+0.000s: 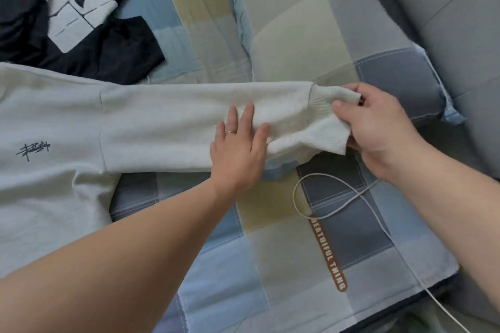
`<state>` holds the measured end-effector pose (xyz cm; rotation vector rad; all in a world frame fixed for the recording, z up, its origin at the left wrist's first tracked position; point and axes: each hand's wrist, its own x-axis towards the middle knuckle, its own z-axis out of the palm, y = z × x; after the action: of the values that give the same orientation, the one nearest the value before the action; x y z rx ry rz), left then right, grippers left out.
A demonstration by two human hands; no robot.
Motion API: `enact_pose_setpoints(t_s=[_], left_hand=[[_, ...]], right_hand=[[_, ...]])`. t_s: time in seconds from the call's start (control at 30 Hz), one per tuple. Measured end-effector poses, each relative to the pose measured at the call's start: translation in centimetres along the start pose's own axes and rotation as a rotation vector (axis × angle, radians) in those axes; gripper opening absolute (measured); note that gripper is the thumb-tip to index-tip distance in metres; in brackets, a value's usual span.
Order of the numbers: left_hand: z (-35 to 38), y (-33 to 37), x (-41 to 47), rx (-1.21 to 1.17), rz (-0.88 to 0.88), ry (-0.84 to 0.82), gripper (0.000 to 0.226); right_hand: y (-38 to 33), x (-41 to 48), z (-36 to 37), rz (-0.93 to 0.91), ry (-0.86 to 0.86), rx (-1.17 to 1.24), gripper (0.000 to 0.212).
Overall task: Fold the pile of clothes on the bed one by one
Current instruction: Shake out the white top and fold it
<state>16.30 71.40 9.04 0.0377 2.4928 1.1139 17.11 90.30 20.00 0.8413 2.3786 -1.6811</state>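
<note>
Stretching toward 3 o'clock across the bed, the sleeve of the white sweatshirt is laid out nearly straight; its ribbed cuff is pinched by the right hand, whose grip is closed on the cuff between thumb and curled fingers; the cuff is thus found at 9 o'clock of that hand; the left hand is laid on the sleeve with fingers straight, its grip open, just at 8 o'clock of the cuff; the sweatshirt's body is spread at 9 o'clock; a black garment is seen at 11 o'clock, a pillow at 1 o'clock, a white cable at 5 o'clock.
</note>
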Motion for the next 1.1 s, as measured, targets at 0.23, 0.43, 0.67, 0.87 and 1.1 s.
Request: enact_pose_setpoints(t_s=[0.23, 0.43, 0.67, 0.87, 1.1], left_hand=[[1.8, 6.0, 5.8, 0.057, -0.042, -0.030, 0.070], [4.0, 5.4, 6.9, 0.105, -0.033, -0.152, 0.089], [3.6, 3.8, 6.2, 0.204, 0.114, -0.156, 0.088], [2.6, 3.5, 4.4, 0.326, 0.161, -0.156, 0.077], [-3.1, -1.1, -0.5, 0.406, 0.190, -0.127, 0.074]], right_hand=[[-1.5, 8.9, -2.2, -0.090, 0.169, -0.341, 0.008], [0.3, 10.2, -1.3, -0.215, 0.320, -0.836, 0.027], [4.4, 7.9, -2.5, -0.855, -0.198, -1.571, 0.039], [4.4, 4.3, -3.0, -0.439, -0.078, -1.539, 0.057], [3.8, -3.4, 4.4, -0.542, -0.034, -1.100, 0.055]])
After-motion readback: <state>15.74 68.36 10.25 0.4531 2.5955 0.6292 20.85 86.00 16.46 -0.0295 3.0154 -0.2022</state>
